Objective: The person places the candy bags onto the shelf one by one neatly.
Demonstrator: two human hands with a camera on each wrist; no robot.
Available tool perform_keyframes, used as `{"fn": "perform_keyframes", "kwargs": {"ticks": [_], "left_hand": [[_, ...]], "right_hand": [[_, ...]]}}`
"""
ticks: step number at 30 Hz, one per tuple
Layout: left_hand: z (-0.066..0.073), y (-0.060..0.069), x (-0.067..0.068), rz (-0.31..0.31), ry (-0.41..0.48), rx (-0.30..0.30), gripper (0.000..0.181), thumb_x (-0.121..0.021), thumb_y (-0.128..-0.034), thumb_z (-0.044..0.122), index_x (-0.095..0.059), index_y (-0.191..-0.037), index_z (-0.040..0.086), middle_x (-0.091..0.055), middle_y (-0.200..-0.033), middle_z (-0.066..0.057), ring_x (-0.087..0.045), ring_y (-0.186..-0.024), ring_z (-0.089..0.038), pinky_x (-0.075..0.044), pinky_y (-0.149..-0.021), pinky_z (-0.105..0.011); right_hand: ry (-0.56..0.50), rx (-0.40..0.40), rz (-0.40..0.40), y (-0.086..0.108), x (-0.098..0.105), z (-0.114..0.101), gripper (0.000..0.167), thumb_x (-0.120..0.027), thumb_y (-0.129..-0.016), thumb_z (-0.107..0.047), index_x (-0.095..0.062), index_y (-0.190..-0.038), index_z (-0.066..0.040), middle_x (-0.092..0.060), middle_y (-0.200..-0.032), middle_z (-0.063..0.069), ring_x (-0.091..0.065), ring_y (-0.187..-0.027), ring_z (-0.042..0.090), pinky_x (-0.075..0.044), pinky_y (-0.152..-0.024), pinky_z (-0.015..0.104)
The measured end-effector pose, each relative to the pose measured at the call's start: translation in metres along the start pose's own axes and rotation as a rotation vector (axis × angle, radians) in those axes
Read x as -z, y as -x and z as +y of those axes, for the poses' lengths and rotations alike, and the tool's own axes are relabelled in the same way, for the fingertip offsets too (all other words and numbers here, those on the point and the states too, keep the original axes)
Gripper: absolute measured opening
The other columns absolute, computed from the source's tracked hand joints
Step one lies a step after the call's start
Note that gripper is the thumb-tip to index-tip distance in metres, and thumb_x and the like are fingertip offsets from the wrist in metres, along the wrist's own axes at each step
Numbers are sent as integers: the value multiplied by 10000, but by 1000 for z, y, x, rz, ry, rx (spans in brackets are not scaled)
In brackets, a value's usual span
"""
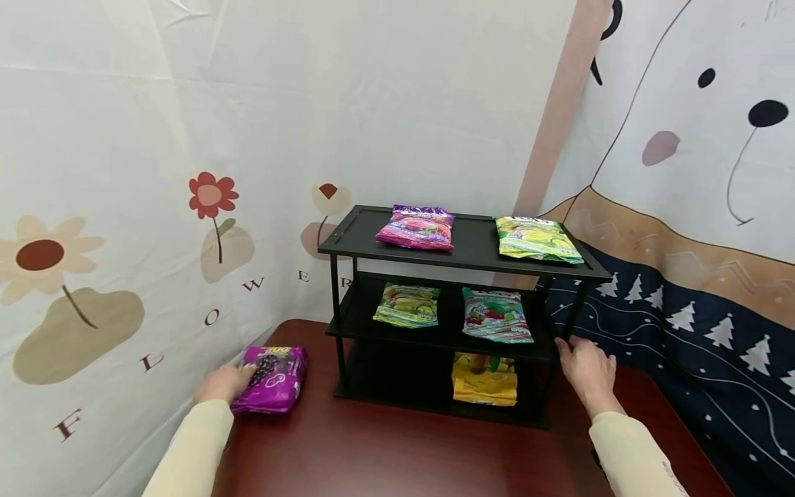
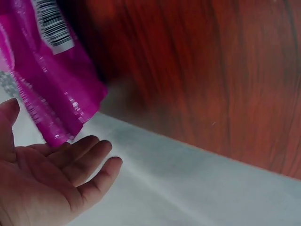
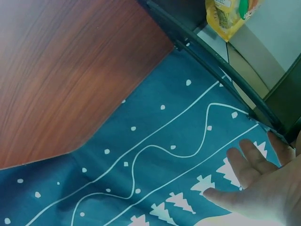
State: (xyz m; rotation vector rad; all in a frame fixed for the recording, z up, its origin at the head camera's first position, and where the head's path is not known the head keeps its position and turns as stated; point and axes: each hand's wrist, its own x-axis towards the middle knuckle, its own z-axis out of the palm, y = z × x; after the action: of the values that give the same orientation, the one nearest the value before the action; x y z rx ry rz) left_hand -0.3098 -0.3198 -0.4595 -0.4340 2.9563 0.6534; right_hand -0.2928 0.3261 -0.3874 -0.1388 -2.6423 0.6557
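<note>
At the table's left edge my left hand (image 1: 220, 382) pinches the left side of a purple candy bag (image 1: 273, 379) with dark grapes printed on it. Its barcoded underside (image 2: 59, 47) faces the left wrist camera, and the other fingers spread loosely below. My right hand (image 1: 590, 369) holds the right end of a black three-tier shelf rack (image 1: 472, 266) at a corner post; in the right wrist view (image 3: 268, 179) the outer fingers stick out loosely. The thumb contact is partly hidden in both wrist views.
A pink-purple bag (image 1: 417, 228) and a yellow-green bag (image 1: 537, 240) lie on the top shelf. Green (image 1: 407, 305) and light-blue (image 1: 497, 315) bags occupy the middle one; a yellow bag (image 1: 484, 379) sits at the bottom. Printed cloth (image 1: 397, 103) backs the reddish table (image 1: 373, 449).
</note>
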Motion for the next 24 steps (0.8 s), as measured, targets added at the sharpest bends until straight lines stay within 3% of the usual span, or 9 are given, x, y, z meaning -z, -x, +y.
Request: {"fn": "perform_keyframes", "kwargs": {"ticks": [5, 10, 14, 19, 21, 24], "left_hand": [[-6, 1, -6, -21, 40, -29, 737, -374, -1023, 449, -476, -1241, -247, -465, -1247, -460, -490, -1136, -592, -436, -940, -601], [-8, -2, -11, -3, 86, -53, 654, -421, -1022, 375, -522, -1142, -260, -552, -1097, -426, -595, -943, -473, -472, -883, -559], [-7, -2, -13, 14, 135, -56, 579, -489, -1004, 315, -532, -1086, -257, -581, -975, -361, -577, -831, -378, -476, -845, -540], [-4, 1, -11, -2, 204, -52, 552, -547, -984, 268, -508, -1099, -270, -581, -899, -289, -555, -824, -349, -471, -832, -510], [-8, -3, -13, -14, 235, -52, 547, -568, -970, 239, -487, -1114, -283, -577, -906, -300, -555, -843, -368, -466, -848, -517], [-25, -21, -21, -43, 284, -61, 571, -602, -955, 233, -468, -1151, -286, -571, -967, -354, -567, -886, -428, -465, -871, -540]], "right_hand": [[0, 3, 0, 0, -1, -1, 384, -498, -1043, -275, -676, -953, 54, -632, -841, 265, -557, -888, 502, -291, -864, 647], [3, -4, 2, 1, 0, -2, 373, -501, -1039, -269, -663, -873, 23, -621, -789, 229, -560, -870, 495, -296, -855, 636], [1, -6, -3, 0, 0, -2, 385, -489, -1043, -278, -654, -858, 17, -613, -774, 219, -558, -866, 494, -298, -847, 633], [2, -3, -3, 0, 0, -2, 381, -488, -1044, -272, -658, -878, 26, -612, -768, 211, -559, -857, 485, -307, -833, 623], [3, -2, -2, 0, 0, -2, 381, -488, -1044, -272, -655, -863, 19, -608, -755, 200, -559, -853, 483, -308, -832, 622], [1, -6, -1, 0, 0, -2, 386, -488, -1045, -275, -646, -829, 3, -604, -742, 189, -560, -855, 484, -305, -842, 628]]}}
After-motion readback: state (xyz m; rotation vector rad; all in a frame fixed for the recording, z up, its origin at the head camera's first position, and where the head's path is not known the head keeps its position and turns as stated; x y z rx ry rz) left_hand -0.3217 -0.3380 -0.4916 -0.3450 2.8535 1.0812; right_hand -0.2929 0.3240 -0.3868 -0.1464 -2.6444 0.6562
